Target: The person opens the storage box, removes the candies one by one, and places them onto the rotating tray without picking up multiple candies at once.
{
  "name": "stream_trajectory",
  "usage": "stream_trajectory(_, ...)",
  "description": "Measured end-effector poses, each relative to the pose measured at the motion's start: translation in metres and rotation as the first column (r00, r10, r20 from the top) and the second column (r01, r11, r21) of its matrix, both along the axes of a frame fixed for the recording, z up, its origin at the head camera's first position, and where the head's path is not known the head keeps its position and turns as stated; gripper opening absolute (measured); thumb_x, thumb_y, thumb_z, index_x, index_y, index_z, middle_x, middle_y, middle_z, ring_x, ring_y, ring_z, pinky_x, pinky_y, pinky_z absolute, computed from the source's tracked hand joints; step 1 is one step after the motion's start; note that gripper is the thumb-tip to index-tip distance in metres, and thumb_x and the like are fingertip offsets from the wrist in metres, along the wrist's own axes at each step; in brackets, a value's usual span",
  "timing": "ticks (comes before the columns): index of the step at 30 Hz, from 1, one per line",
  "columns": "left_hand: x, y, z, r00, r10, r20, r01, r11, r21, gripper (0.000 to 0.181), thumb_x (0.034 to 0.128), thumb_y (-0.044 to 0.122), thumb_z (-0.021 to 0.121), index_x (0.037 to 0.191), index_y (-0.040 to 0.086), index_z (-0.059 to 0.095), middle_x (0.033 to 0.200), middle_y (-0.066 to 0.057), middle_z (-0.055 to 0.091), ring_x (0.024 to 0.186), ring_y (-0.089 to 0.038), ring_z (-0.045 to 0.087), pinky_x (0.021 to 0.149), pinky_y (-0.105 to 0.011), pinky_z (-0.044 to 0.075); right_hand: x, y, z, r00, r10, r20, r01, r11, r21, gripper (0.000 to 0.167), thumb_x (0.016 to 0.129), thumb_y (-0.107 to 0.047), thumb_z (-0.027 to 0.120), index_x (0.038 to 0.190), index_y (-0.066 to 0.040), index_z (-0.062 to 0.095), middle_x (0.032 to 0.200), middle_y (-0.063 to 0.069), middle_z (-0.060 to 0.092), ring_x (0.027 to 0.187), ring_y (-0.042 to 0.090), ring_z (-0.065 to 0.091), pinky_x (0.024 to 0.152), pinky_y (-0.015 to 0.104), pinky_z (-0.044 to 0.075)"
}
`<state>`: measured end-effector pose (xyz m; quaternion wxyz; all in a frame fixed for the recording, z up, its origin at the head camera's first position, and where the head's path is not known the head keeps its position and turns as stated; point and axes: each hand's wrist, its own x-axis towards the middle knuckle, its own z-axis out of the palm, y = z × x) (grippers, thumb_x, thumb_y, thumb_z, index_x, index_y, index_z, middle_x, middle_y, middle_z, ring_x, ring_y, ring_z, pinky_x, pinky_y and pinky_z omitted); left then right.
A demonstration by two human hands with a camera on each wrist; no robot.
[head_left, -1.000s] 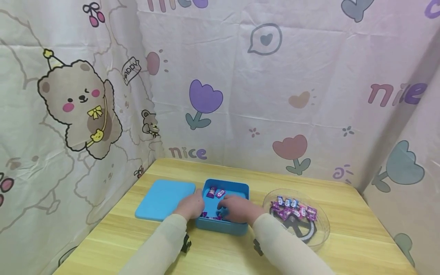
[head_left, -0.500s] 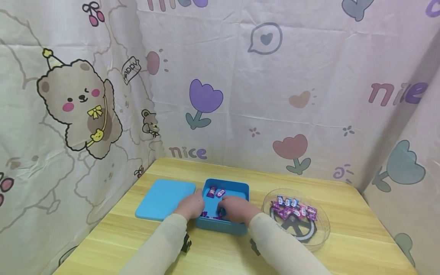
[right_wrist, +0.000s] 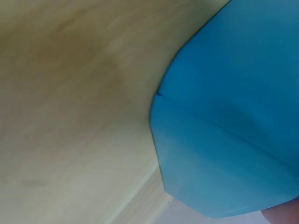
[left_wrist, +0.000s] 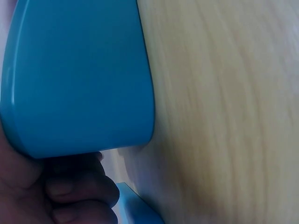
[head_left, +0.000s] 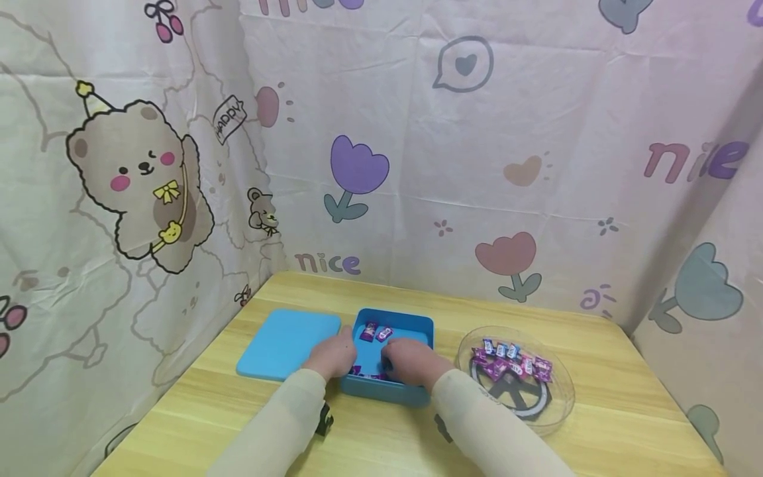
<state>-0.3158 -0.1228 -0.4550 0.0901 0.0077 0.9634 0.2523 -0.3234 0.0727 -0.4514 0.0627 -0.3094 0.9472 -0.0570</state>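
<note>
The step in hand looks like placing wrapped candies [head_left: 369,331] in the blue box [head_left: 387,392] on the worktop [head_left: 620,391]. The left hand [head_left: 331,356] steadies the box, its fingers curled against the left wall; the right hand [head_left: 412,361] reaches inside, fingers bent down, whether on a candy I cannot tell. Next probably calls for letting go and reaching right to the clear tray [head_left: 564,412] for more.
</note>
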Motion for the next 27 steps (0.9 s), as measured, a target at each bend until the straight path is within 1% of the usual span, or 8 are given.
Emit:
stream_trajectory(5, 0.0, 0.0, 0.001, 1.0, -0.002, -0.003, 0.002, 1.0, -0.003, 0.057, 0.1052, 0.02, 0.044, 0.155, -0.002, 0.029, 0.152, -0.021, 0.044, 0.103, -0.032, 0.053, 0.101, -0.057, 0.045, -0.001, -0.001, 0.0, 0.999, -0.022, 0.027, 0.022, 1.0, -0.003, 0.011, 0.092, -0.027, 0.078, 0.099, -0.021, 0.071, 0.081, -0.011, 0.061, 0.077, 0.009, 0.056, 0.083, 0.032, 0.055)
stream_trajectory(12, 0.0, 0.0, 0.0, 0.999, -0.024, -0.027, 0.024, 1.0, -0.02, 0.056, 0.1058, 0.019, 0.042, 0.155, -0.004, 0.029, 0.155, -0.021, 0.041, 0.108, -0.032, 0.053, 0.108, -0.059, 0.039, -0.003, -0.001, -0.001, 0.996, -0.049, 0.079, 0.048, 0.999, 0.015, 0.015, 0.09, -0.027, 0.079, 0.101, -0.021, 0.071, 0.085, -0.01, 0.063, 0.08, 0.009, 0.058, 0.087, 0.035, 0.055)
stream_trajectory(14, 0.0, 0.0, 0.0, 0.999, -0.027, -0.027, 0.026, 0.999, -0.025, 0.056, 0.1059, 0.019, 0.041, 0.155, -0.003, 0.029, 0.155, -0.02, 0.041, 0.107, -0.031, 0.053, 0.106, -0.057, 0.041, -0.002, 0.001, 0.0, 0.995, -0.05, 0.084, 0.048, 0.999, 0.017, 0.016, 0.09, -0.027, 0.079, 0.101, -0.02, 0.07, 0.086, -0.01, 0.063, 0.08, 0.01, 0.057, 0.087, 0.036, 0.055)
stream_trajectory(16, 0.0, 0.001, 0.0, 0.999, -0.026, -0.025, 0.025, 0.999, -0.027, 0.056, 0.1061, 0.019, 0.04, 0.156, -0.003, 0.029, 0.155, -0.02, 0.041, 0.106, -0.031, 0.053, 0.103, -0.055, 0.044, -0.002, 0.003, 0.002, 0.995, -0.051, 0.083, 0.05, 0.999, 0.01, 0.015, 0.089, -0.028, 0.079, 0.098, -0.021, 0.069, 0.084, -0.01, 0.062, 0.078, 0.01, 0.057, 0.085, 0.036, 0.055)
stream_trajectory(19, 0.0, 0.001, 0.001, 1.0, -0.021, -0.023, 0.021, 1.0, -0.023, 0.056, 0.1059, 0.019, 0.041, 0.156, -0.003, 0.029, 0.155, -0.02, 0.042, 0.104, -0.031, 0.054, 0.099, -0.053, 0.046, -0.003, 0.008, 0.006, 0.997, -0.047, 0.067, 0.047, 0.999, -0.008, 0.015, 0.089, -0.028, 0.079, 0.094, -0.021, 0.067, 0.079, -0.01, 0.06, 0.074, 0.012, 0.056, 0.078, 0.033, 0.055)
stream_trajectory(22, 0.0, 0.001, 0.002, 1.0, -0.021, -0.023, 0.02, 1.0, -0.022, 0.055, 0.1058, 0.019, 0.041, 0.155, -0.003, 0.03, 0.154, -0.021, 0.043, 0.104, -0.031, 0.054, 0.1, -0.054, 0.046, -0.005, 0.014, 0.01, 0.999, -0.04, 0.032, 0.041, 0.999, -0.029, 0.015, 0.088, -0.027, 0.077, 0.091, -0.022, 0.064, 0.076, -0.01, 0.057, 0.071, 0.012, 0.054, 0.071, 0.03, 0.051)
stream_trajectory(27, 0.0, -0.001, 0.001, 1.0, -0.021, -0.022, 0.021, 1.0, -0.017, 0.055, 0.1059, 0.019, 0.041, 0.155, -0.004, 0.029, 0.154, -0.021, 0.042, 0.106, -0.031, 0.053, 0.104, -0.057, 0.043, -0.006, 0.026, 0.022, 0.998, -0.012, -0.059, 0.007, 0.997, -0.077, 0.014, 0.085, -0.024, 0.075, 0.089, -0.022, 0.062, 0.076, -0.01, 0.056, 0.072, 0.013, 0.053, 0.068, 0.028, 0.048)
